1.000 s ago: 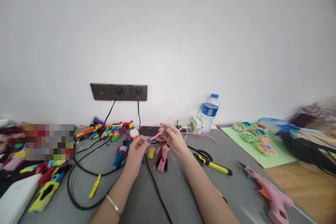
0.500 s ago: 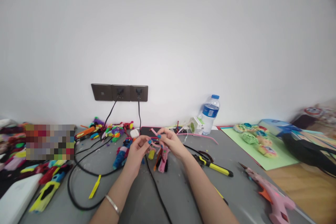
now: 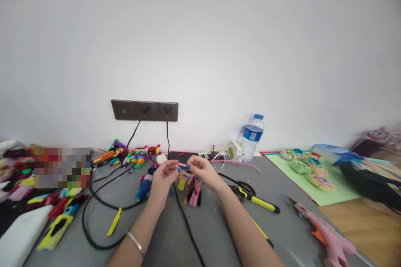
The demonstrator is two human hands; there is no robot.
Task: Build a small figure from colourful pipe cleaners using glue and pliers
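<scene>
Just above the grey table (image 3: 156, 242), a pink pipe cleaner (image 3: 187, 174) is stretched in a small curve between my two hands. My left hand (image 3: 164, 177) pinches one end between thumb and fingertips. With the same kind of pinch, my right hand (image 3: 203, 171) grips the other side, its fingertips close to the left ones. Below my right hand lies a pink fuzzy bundle (image 3: 196, 192) with orange and black parts, and a short yellow fuzzy piece (image 3: 181, 183) is beside it. A blue fuzzy figure (image 3: 144, 187) rests left of my left hand.
Black cables (image 3: 184, 212) loop across the table from a wall socket (image 3: 167, 110). Yellow-handled pliers (image 3: 263, 204), a pink glue gun (image 3: 328, 233) and a water bottle (image 3: 253, 137) stand or lie to the right. Colourful pipe-cleaner pieces (image 3: 138, 156) are heaped at the back left.
My right hand has turned and lowered slightly, and the pink end that stuck up beside its fingers now lies lower between the hands. The view has shifted a little.
</scene>
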